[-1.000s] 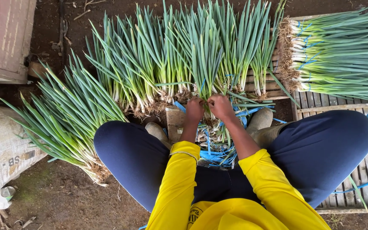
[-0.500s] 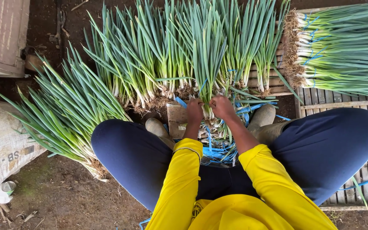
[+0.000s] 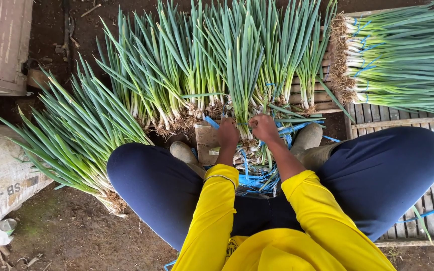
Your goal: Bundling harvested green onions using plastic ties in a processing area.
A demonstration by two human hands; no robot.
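Bare dirt ground (image 3: 76,236) lies under a squatting person in yellow sleeves and dark blue trousers. Between the knees sits a tangle of blue strapping (image 3: 257,180). Just beyond it, the left hand (image 3: 228,134) and right hand (image 3: 264,127) each have their fingers closed tight around the base of one upright bunch of green onions (image 3: 242,75), one hand on either side. Further out, more onion bunches (image 3: 167,85) fan across the ground, with tied bundles (image 3: 403,55) resting on a wooden slatted pallet (image 3: 398,118) at right. A white sack (image 3: 1,175) lies at left.
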